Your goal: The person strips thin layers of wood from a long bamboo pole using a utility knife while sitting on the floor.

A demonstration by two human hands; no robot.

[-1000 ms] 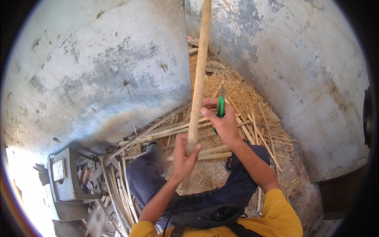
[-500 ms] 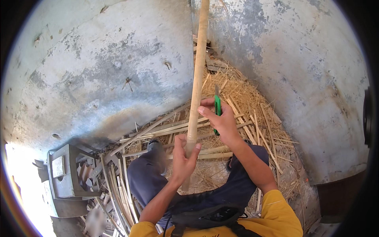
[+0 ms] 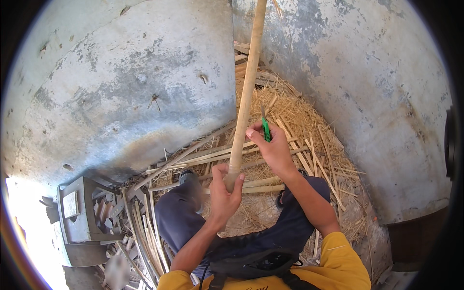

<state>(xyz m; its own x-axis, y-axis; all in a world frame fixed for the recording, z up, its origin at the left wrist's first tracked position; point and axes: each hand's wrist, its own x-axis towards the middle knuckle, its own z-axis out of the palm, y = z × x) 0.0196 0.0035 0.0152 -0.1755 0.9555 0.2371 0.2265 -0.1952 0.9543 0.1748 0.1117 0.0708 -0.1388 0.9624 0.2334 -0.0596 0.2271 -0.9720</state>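
Note:
A long pale wooden pole [image 3: 248,84] rises in front of me, its top running out of view and leaning a little to the right. Low on the pole, my left hand [image 3: 226,193] is wrapped round it. My right hand [image 3: 276,149] grips a green utility knife [image 3: 266,130], its blade out and pointing up. The right thumb and fingertips are beside the pole's right edge; whether they touch it I cannot tell. The pole's lower end is partly hidden behind my left hand and wrist.
Cut strips [image 3: 227,153] and straw-like shavings [image 3: 295,108] cover the floor between two worn walls. A grey box-like wooden frame [image 3: 77,212] stands at the left beside more strips [image 3: 152,241]. A dark block [image 3: 416,241] is at the lower right.
The pole's upper part has swung to the right. In my right hand the knife has turned, and less of its handle shows below the fingers. My left hand has stayed nearly in place.

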